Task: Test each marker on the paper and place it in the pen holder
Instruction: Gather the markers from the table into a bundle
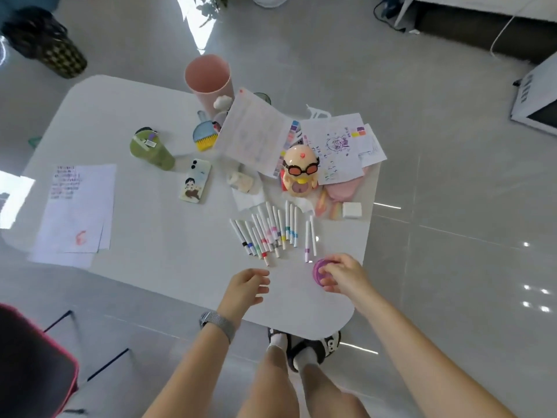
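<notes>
Several white markers with coloured bands lie fanned out on the white table, and two more markers lie just to their right. At the table's near right corner stands a round translucent purple pen holder, seen from above. My right hand holds its rim with curled fingers. My left hand hovers over the near edge, fingers relaxed and holding nothing. A sheet of paper with writing and a red scribble lies at the left.
Behind the markers stand a toy head with glasses, scribbled papers, a phone, a green drink cup, a small brush and a tall pink cup. A red-edged chair stands near left.
</notes>
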